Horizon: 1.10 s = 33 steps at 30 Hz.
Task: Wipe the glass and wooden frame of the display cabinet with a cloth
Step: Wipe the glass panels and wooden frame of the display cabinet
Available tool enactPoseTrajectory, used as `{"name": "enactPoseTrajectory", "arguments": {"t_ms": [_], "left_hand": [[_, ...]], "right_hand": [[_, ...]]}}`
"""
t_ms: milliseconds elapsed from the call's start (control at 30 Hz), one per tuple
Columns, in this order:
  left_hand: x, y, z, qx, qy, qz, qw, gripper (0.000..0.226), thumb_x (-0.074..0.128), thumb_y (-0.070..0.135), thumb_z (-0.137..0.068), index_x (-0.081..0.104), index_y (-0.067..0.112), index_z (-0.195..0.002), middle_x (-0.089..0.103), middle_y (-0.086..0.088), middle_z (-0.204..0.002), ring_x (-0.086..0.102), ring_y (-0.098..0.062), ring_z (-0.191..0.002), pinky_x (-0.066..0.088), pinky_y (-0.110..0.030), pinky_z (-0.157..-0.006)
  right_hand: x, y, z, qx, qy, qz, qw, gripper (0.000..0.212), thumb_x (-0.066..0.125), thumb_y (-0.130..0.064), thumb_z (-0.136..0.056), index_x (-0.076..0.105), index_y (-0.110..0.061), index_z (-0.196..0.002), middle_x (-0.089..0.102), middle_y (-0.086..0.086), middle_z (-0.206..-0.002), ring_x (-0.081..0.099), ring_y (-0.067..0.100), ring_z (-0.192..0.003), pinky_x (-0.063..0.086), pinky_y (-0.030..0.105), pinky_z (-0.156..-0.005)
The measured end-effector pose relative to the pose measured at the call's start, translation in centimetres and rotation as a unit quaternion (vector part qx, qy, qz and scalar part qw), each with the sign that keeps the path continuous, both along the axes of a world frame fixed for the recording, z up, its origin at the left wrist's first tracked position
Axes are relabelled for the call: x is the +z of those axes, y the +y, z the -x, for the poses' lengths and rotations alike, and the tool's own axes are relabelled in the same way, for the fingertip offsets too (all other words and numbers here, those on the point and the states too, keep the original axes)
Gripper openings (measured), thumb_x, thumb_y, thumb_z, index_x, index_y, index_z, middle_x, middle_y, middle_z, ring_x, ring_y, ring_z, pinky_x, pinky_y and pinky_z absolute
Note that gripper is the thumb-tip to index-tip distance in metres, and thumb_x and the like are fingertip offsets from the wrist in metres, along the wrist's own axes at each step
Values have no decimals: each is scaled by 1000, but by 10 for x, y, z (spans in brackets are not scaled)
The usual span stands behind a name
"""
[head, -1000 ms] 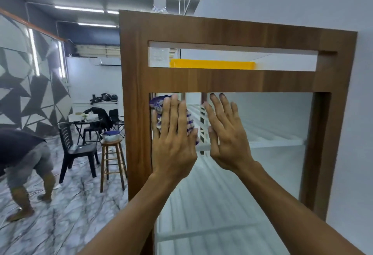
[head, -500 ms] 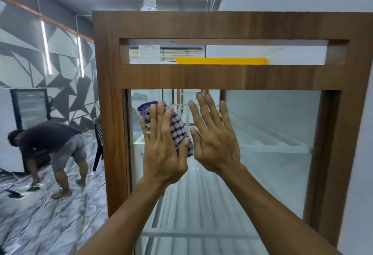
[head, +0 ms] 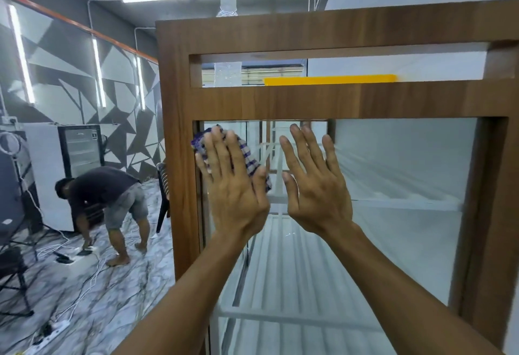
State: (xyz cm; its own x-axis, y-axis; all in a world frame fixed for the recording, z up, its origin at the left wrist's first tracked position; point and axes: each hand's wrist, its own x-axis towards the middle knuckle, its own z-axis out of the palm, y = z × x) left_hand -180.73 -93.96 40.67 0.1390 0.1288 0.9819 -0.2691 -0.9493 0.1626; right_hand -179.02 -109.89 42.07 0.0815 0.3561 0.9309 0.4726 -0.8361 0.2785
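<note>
Against the cabinet glass [head: 393,163], my left hand [head: 236,189] presses the checked cloth [head: 248,158] flat (fingers [head: 217,152] straight), right hand [head: 316,189] splayed alongside.

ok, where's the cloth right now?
Head view: the checked cloth sits under the left hand, pressed on the glass near its upper-left corner, beside the wooden frame's left post.

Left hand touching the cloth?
Touching. Head view: the left hand lies flat over the cloth, fingers straight, pressing it against the glass.
</note>
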Motion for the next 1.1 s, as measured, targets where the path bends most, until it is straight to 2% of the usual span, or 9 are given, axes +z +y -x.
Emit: {"name": "enactPoseTrajectory", "arguments": {"t_ms": [133, 233, 367, 467, 633, 767, 867, 967, 1100], "left_hand": [[-3, -21, -6, -33, -6, -141, 989, 65, 28, 38, -109, 19, 0, -160, 12, -22, -170, 4, -31, -160, -1, -49, -129], [-1, -28, -8, -20, -16, -130, 991, 63, 28, 37, -109, 18, 1, -160, 16, -19, -170, 9, -31, -159, -1, -48, -130], [8, -59, -10, -20, -22, -175, 984, 63, 29, 35, -109, 20, 0, -160, 16, -19, -169, 11, -31, -159, 1, -49, -130], [10, -79, -13, -35, -11, -212, 977, 62, 24, 37, -110, 17, 2, -162, 14, -15, -171, 9, -29, -160, 6, -51, -130], [16, -116, -14, -45, -5, -269, 962, 62, 29, 35, -110, 20, 3, -162, 15, -14, -171, 8, -27, -160, 5, -49, -130], [23, -150, -16, -44, -4, -323, 945, 62, 28, 36, -110, 18, 3, -163, 13, -14, -172, 6, -26, -160, 2, -47, -130], [28, -174, -19, -32, 0, -361, 932, 63, 26, 37, -111, 13, 4, -163, 9, -14, -172, 3, -26, -160, 1, -48, -130], [34, -191, -23, -34, 0, -393, 919, 64, 25, 38, -111, 11, 4, -164, 7, -14, -172, 1, -26, -161, 3, -48, -130], [41, -207, -27, -32, 3, -421, 906, 64, 21, 40, -111, 9, 5, -164, 4, -13, -172, 3, -26, -160, 1, -48, -130]], "right_hand": [[1, -5, 0, 18, 2, -13, 1000, 59, 40, -23, -100, 33, -9, -157, 22, 15, -166, 14, 29, -157, 8, 53, -128], [-3, -25, -3, -38, 5, -27, 999, 58, 42, -28, -103, 30, -18, -159, 18, 13, -168, 12, 30, -157, 5, 58, -126], [-4, -52, -2, -57, 8, -43, 997, 54, 20, -39, -108, 30, -20, -158, 21, 13, -167, 15, 33, -156, 7, 60, -125], [-2, -71, -2, -80, 13, -79, 994, 56, 14, -42, -109, 27, -20, -158, 23, 13, -166, 17, 33, -156, 9, 63, -124], [-7, -116, -3, -99, 16, -120, 988, 58, 13, -39, -109, 30, -15, -158, 23, 13, -167, 16, 33, -156, 14, 65, -122], [-19, -153, -4, -138, 6, -166, 976, 55, 25, -32, -107, 29, -15, -159, 20, 13, -168, 11, 32, -157, 4, 59, -126], [-34, -173, -4, -162, 7, -195, 967, 55, 23, -30, -108, 27, -9, -159, 19, 17, -167, 9, 32, -157, 1, 53, -127], [-51, -177, -6, -155, -3, -216, 964, 55, 18, -27, -108, 25, 0, -156, 24, 22, -164, 13, 33, -156, 3, 48, -128], [-77, -177, -6, -154, -25, -264, 952, 53, 31, -16, -103, 32, 6, -151, 28, 23, -161, 22, 37, -153, 7, 54, -127]]}}
